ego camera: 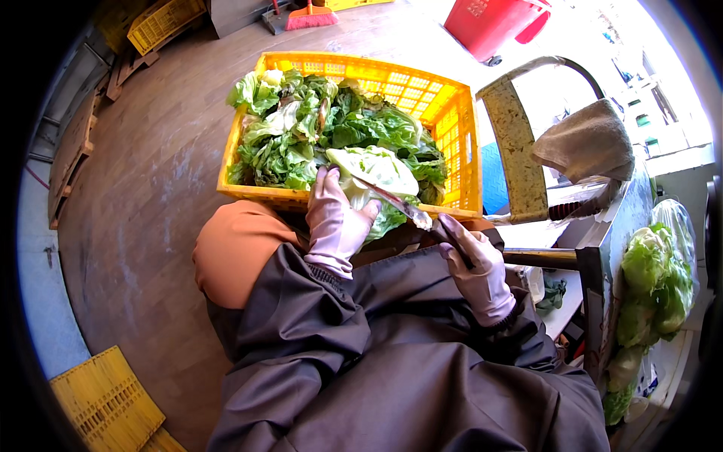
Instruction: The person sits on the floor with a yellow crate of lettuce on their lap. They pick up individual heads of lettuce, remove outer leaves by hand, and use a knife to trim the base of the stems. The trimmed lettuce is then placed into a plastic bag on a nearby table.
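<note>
A head of lettuce [378, 169] rests over the near edge of a yellow plastic crate [463, 135], low in front of me. My left hand [339, 217], in a pale glove, grips its near left side, fingertips at the leaves. My right hand [480, 265], gloved alike, is closed on the dark handle of a knife [390, 198]. The blade lies against the underside of the lettuce, with a pale scrap near the handle. Loose green leaves [294, 130], some browned, fill much of the crate behind the lettuce.
At the right stand a worn metal chair frame [517, 147] with a cloth [590, 141] on it and a table edge. Bagged lettuce [649, 282] is beyond. A red bin [486, 28] and a broom [310, 20] stand farther off. Another yellow crate [110, 395] lies lower left.
</note>
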`<state>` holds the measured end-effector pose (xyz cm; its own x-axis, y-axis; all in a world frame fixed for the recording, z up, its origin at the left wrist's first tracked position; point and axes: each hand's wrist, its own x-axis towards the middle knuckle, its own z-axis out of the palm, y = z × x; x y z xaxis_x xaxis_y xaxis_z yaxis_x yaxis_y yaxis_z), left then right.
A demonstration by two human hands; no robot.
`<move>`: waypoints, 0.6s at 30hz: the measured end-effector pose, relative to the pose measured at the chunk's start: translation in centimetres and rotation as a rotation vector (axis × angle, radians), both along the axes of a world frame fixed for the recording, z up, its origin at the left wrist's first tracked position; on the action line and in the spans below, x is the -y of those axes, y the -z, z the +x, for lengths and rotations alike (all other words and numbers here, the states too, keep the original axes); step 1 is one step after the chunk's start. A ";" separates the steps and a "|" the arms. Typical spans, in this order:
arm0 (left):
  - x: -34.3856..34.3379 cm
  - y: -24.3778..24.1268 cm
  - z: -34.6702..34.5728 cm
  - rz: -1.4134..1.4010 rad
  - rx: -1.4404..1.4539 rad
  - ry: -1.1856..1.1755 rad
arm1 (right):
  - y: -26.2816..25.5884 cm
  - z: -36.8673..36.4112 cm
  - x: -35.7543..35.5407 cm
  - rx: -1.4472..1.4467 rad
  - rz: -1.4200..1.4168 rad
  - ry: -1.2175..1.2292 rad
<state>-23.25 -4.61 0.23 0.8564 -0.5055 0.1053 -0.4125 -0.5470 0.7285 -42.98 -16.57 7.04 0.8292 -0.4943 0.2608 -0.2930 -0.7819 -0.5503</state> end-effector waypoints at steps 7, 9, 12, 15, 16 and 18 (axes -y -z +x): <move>0.2 0.8 0.1 -0.028 0.058 0.010 | -0.4 -0.1 -0.4 -0.078 0.040 0.009; 0.1 0.4 0.0 -0.019 0.054 -0.003 | 0.0 -0.1 -0.3 -0.048 0.015 -0.001; 0.2 0.4 0.0 -0.019 0.055 0.001 | -0.2 -0.1 -0.3 -0.045 0.014 0.014; 0.1 0.3 0.0 -0.017 0.052 0.003 | 0.1 -0.3 0.0 -0.055 -0.013 0.011; 0.1 0.3 0.0 -0.018 0.049 0.002 | 0.2 -0.4 0.2 -0.058 -0.032 0.006; 0.2 0.3 0.0 -0.013 0.057 0.010 | 0.2 -0.5 0.2 -0.055 -0.029 -0.001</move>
